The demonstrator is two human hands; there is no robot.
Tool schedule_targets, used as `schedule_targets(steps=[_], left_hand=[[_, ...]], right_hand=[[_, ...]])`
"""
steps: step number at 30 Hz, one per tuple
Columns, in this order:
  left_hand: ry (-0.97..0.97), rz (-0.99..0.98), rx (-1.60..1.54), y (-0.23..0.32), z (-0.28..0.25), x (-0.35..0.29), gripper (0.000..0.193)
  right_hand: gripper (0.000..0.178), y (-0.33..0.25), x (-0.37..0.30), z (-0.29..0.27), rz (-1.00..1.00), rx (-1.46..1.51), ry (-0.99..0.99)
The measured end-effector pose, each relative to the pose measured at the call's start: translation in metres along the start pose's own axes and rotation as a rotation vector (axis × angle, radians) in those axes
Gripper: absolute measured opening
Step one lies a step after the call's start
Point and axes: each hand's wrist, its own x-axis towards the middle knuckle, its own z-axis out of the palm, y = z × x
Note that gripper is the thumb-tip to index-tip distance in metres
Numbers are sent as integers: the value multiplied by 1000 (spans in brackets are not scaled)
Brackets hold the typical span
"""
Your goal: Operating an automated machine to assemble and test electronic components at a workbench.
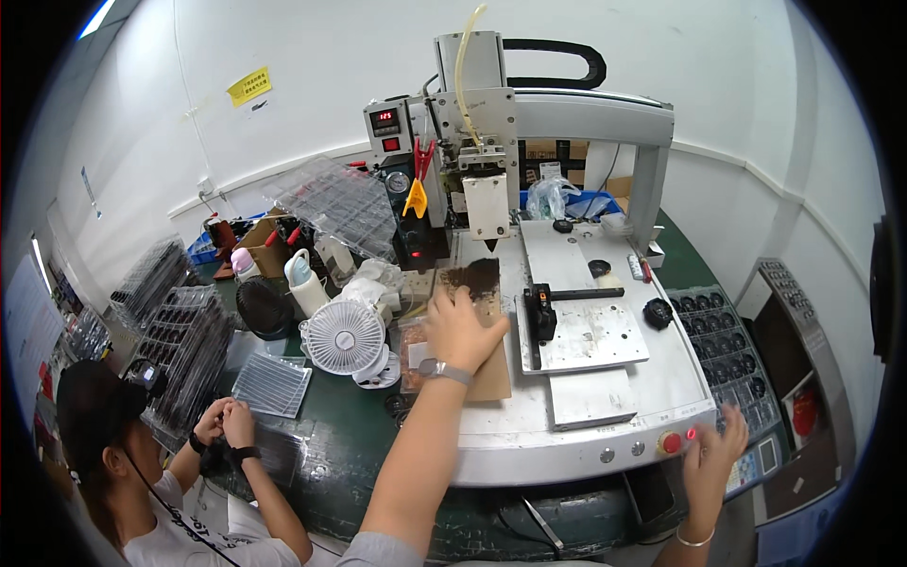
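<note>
My left hand point(461, 331), with a watch on its wrist, lies over a brown cardboard piece point(491, 380) on the left part of the white machine bed. Its fingers are spread toward a dark stained patch point(475, 276) on the cardboard. Just above that patch hangs the machine's dark nozzle tip point(490, 246). At the front right corner, my right hand point(715, 463) is raised with fingers apart, holding nothing visible. A red push button point(670, 442) sits close to it on the front panel. A black clamp fixture point(540, 314) stands on the metal plate point(597, 338) to the right.
A round black part point(658, 313) lies on the bed's right side. Beyond it is a clear tray point(723, 345) of black parts. Left of the machine are a white fan point(344, 336), a bottle point(304, 285) and stacked trays point(179, 354). A co-worker point(123, 463) sits at the left.
</note>
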Motion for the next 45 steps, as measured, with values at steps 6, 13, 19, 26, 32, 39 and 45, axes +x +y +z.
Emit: schedule_targets(steps=[6,13,19,26,32,39,45], left_hand=[[-338,18,243,-8,11,-10,74],[-416,92,267,7,16,-13,84],[-384,99,294,-9,16,-10,81],[-394,115,347,-8,27,-13,76],[-386,123,329,-13,31,-15,75],[-440,74,333,-9,23,-13,78],[-387,135,296,-4,19,-15,79]], right_hand=[[18,-85,146,9,-474,330,21],[31,-30,257,157,32,139,-107],[49,-24,247,125,23,320,-360],[57,-8,250,136,97,-38,-755],[60,0,246,152,-5,50,-710],[60,1,248,146,-59,109,-662],[51,-3,247,139,-5,102,-597]])
